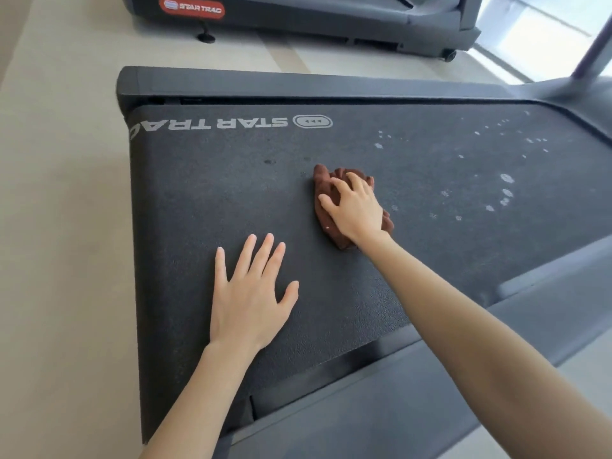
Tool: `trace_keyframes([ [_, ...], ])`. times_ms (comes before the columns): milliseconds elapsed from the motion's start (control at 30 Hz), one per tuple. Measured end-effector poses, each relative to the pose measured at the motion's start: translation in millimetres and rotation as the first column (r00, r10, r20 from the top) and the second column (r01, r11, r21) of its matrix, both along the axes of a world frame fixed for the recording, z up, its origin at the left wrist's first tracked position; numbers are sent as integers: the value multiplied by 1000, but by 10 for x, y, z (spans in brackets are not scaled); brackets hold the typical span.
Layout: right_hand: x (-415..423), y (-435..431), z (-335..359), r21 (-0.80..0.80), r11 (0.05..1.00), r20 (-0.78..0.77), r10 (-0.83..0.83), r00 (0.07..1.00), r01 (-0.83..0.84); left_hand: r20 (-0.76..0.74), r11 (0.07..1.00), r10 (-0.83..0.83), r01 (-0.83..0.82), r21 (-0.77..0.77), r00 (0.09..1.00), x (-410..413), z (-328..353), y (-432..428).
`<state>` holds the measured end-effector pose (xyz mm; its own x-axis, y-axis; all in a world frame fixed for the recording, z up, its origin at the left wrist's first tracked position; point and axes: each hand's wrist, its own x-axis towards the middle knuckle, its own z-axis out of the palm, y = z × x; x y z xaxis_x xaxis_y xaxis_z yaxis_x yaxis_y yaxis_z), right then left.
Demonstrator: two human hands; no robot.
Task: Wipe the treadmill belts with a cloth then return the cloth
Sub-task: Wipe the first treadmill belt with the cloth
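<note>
A dark treadmill belt (215,207) with white STAR TRAC lettering fills the middle of the view. A crumpled brown cloth (326,183) lies on the belt near its centre. My right hand (356,207) lies on top of the cloth with its fingers curled into the folds. My left hand (251,296) rests flat on the belt with fingers spread, nearer to me and left of the cloth. Whitish spots (505,190) dot the belt to the right of the cloth.
Grey side rails (430,392) run along the belt's near edge and far edge. A second treadmill (298,18) with a red STAR TRAC badge stands beyond, across a strip of pale floor (59,193). An upright post (592,58) rises at the top right.
</note>
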<state>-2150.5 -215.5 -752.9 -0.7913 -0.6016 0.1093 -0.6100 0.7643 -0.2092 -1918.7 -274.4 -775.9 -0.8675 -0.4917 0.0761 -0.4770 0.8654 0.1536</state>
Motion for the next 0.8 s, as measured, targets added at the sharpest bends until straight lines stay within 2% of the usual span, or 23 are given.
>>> trace_keyframes([
  [133, 420, 401, 40, -8, 999, 19, 36, 999, -36, 1, 1000, -4, 4, -14, 1000, 5, 3, -4],
  [267, 913, 875, 51, 47, 998, 16, 48, 999, -48, -2, 1000, -13, 13, -22, 1000, 15, -7, -4],
  [433, 1190, 954, -1, 108, 993, -18, 40, 999, -38, 1, 999, -28, 28, -26, 1000, 11, 16, 7],
  [633, 969, 968, -69, -37, 993, -120, 105, 987, -110, 38, 999, -11, 10, 32, 999, -65, 63, 122],
  [800, 282, 669, -78, -14, 991, -118, 127, 985, -129, -2, 997, -52, 52, 63, 999, -364, 56, 207],
])
